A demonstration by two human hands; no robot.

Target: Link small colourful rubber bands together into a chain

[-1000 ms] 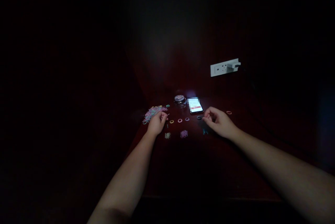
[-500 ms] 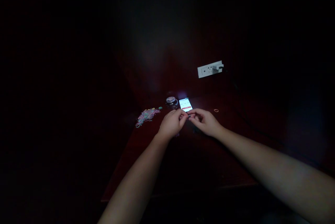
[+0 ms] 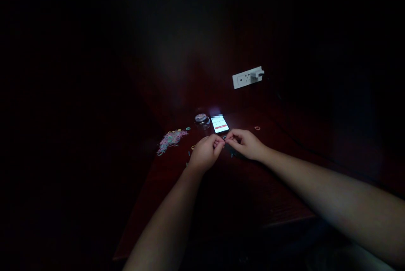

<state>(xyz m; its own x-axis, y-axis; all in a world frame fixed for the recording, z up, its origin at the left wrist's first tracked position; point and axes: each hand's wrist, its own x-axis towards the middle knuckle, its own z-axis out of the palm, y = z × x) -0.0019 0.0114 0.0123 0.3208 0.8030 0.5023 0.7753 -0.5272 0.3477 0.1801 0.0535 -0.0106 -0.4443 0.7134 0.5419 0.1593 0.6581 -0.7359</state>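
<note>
My left hand (image 3: pixel 207 150) and my right hand (image 3: pixel 246 143) meet fingertip to fingertip over the dark red table (image 3: pixel 253 191). Both are pinched closed around something too small and dim to make out. Just beyond them lies a phone (image 3: pixel 220 123) with a lit screen. A jar (image 3: pixel 202 120) with a pale lid stands left of the phone. A heap of small coloured bands (image 3: pixel 171 140) is on the table to the left. A yellow band (image 3: pixel 193 147) shows beside my left hand.
An orange band (image 3: pixel 257 128) lies alone at the right. Behind the table, a white socket plate (image 3: pixel 247 77) with a plug in it is on the wall. A dark cable runs down at the right. Surroundings are very dark.
The view has shifted, so the phone, jar and socket appear further left. The phone's lower edge, before hidden behind my fingers, now shows, and so does the yellow band. Both hands remain pinched together.
</note>
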